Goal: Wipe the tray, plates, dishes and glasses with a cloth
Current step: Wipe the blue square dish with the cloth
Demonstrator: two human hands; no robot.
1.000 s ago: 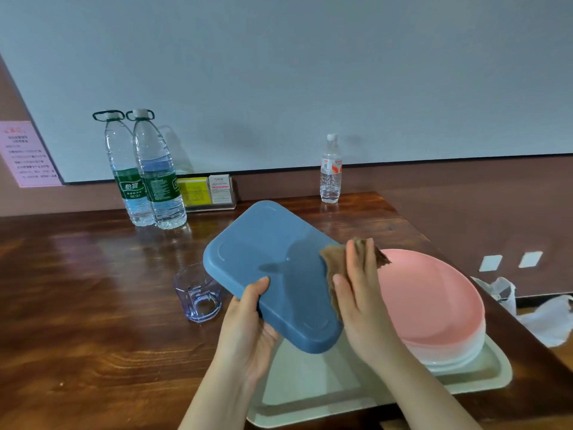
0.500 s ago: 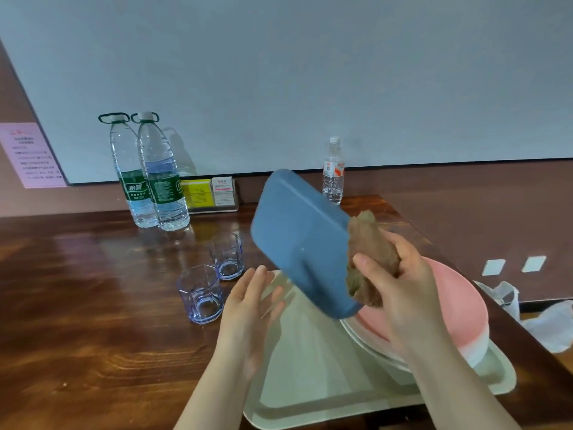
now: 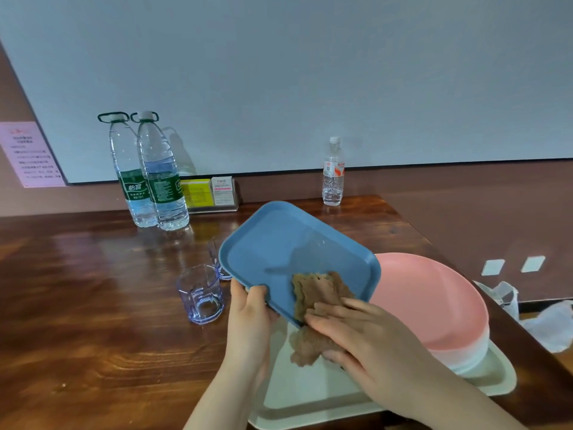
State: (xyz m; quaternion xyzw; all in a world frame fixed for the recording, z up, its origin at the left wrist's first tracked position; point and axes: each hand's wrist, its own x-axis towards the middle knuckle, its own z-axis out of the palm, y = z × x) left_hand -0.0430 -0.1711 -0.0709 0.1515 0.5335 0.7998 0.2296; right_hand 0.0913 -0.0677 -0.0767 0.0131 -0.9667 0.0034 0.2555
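Cloth [image 3: 319,293] on blue dish [image 3: 297,252], inner face being wiped.

The left hand [image 3: 248,318] grips the dish's near-left edge, thumb curled over the rim, and holds it tilted above the pale tray [image 3: 313,395]. The right hand [image 3: 369,339] presses the cloth against the near edge with fingers nearly straight; part of the cloth hangs below the rim. To do this well, I would keep the left grip firm so the dish does not pivot, sweep the flat cloth across the whole face and into the raised rim's corners, and keep clear of the pink plates [image 3: 434,299] stacked just right. One glass [image 3: 201,293] stands left of the dish, another half hidden behind it. The big bottles [image 3: 155,175] carry green labels with Chinese characters I cannot read surely; the small bottle [image 3: 333,172] has a red-and-white label, and the pink notice [image 3: 31,153] is too blurred.
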